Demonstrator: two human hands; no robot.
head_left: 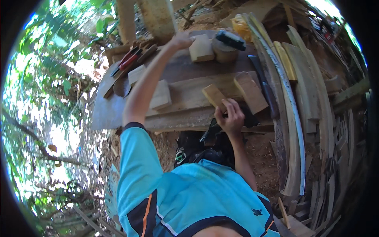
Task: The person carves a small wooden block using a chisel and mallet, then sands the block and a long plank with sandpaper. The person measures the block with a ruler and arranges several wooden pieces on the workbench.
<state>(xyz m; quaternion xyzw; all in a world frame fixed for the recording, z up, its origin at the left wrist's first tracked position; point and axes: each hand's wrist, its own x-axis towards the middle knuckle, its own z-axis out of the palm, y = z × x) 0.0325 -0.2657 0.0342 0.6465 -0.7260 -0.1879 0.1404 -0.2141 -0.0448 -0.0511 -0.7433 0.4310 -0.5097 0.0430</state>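
Note:
My left hand [182, 40] reaches to the back of the wooden bench [104, 116], at the left edge of a pale wood block [200, 49]; its grip is too small to make out. My right hand [231, 116] grips the near end of a narrow tan wood block [212, 94]. A larger tan block [250, 91] lies just right of it, and black cloth [250, 118] lies below. Beside the back block stands a round container [225, 55] with a dark object [230, 39] on top. Pale blocks [160, 96] lie beside my left forearm.
Red-handled tools [128, 59] lie at the back left, near wooden posts [154, 19]. A long blade [268, 98], a metal strip [294, 118] and several long boards [316, 87] run down the right side. Foliage borders the left; more timber is stacked at far right.

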